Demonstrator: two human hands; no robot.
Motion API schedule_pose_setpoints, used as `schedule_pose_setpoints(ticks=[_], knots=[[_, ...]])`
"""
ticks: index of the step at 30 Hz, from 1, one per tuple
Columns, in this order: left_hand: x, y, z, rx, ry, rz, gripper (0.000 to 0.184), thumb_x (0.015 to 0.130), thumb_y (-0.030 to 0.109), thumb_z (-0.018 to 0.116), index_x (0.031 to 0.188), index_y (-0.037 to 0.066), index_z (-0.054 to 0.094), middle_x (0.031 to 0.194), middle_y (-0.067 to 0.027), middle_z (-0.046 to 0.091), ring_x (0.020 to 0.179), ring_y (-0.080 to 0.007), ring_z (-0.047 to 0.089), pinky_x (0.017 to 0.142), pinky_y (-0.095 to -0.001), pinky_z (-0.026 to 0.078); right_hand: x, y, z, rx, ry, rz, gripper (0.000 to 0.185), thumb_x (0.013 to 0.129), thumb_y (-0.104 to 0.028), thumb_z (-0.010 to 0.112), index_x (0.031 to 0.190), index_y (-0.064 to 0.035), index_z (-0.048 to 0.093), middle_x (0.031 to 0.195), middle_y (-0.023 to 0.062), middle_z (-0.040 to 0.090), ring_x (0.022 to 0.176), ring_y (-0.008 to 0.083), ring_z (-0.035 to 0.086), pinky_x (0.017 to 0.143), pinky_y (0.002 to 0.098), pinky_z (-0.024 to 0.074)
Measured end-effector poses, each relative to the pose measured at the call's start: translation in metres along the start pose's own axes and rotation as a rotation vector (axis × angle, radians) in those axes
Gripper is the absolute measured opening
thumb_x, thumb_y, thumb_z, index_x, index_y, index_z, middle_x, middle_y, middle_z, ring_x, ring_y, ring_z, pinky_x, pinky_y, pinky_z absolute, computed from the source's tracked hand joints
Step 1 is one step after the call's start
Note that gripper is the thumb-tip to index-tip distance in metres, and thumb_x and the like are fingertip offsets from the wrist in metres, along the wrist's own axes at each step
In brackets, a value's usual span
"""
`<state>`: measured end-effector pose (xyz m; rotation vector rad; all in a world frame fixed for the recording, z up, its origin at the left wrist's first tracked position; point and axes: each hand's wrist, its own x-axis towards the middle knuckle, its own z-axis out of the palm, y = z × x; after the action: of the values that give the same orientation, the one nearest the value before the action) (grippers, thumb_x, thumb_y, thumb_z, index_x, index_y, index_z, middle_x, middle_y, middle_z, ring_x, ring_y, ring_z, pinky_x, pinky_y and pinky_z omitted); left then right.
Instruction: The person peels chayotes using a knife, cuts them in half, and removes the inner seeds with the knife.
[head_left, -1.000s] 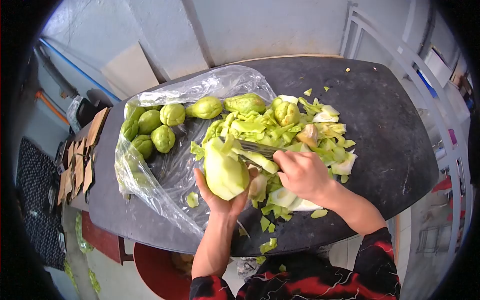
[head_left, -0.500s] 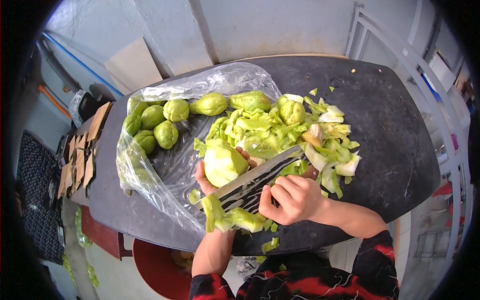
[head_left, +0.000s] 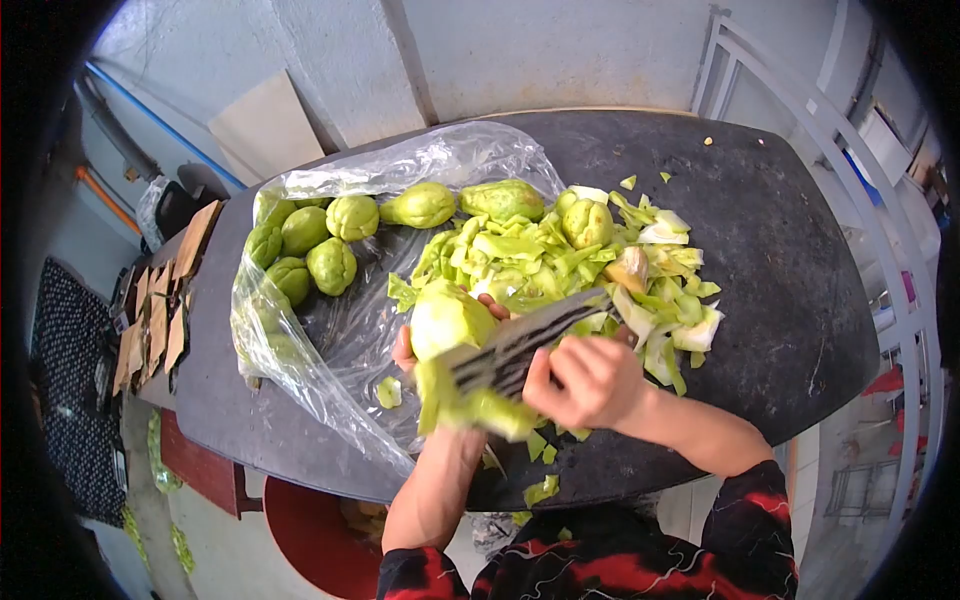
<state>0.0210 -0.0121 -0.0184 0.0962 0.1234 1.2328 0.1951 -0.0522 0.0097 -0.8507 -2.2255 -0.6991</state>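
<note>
A partly peeled chayote (head_left: 450, 312) rests in my left hand (head_left: 403, 352), whose fingers wrap it from both sides. My right hand (head_left: 590, 382) is closed round the handle of a broad knife (head_left: 535, 340); the blade lies against the near side of the chayote and is blurred by motion. Strips of peel (head_left: 490, 412) cling along the blade's lower edge. Just beyond the chayote spreads a heap of green peelings (head_left: 490, 255), with an unpeeled chayote (head_left: 587, 222) on top of it.
Several whole chayotes (head_left: 332, 267) lie on a clear plastic bag (head_left: 300, 350) at the left of the dark table (head_left: 790, 270). Below the table's front edge stands a red tub (head_left: 300, 540). White metal railings (head_left: 850, 150) rise on the right.
The knife has shifted slightly up and right, and its blade now blurs. The peel on it has swung rightward. The chayote has stayed almost in place in my left hand.
</note>
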Motion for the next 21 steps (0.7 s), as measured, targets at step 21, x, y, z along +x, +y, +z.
schedule_pose_setpoints(ticks=[21], knots=[[0.001,0.016,0.005,0.260,-0.145,-0.022,0.090,0.080,0.063,0.057,0.146,0.004,0.038,0.117,-0.0235,0.060,0.106,-0.0367,0.060,0.095,-0.0493,0.050,0.003,0.004,-0.014,0.106,-0.022,0.081,0.010,0.074,-0.008,0.061,0.083,-0.0047,0.058,0.063,0.0003,0.046,0.055,0.0129,0.056,0.047,0.0248,0.0481]])
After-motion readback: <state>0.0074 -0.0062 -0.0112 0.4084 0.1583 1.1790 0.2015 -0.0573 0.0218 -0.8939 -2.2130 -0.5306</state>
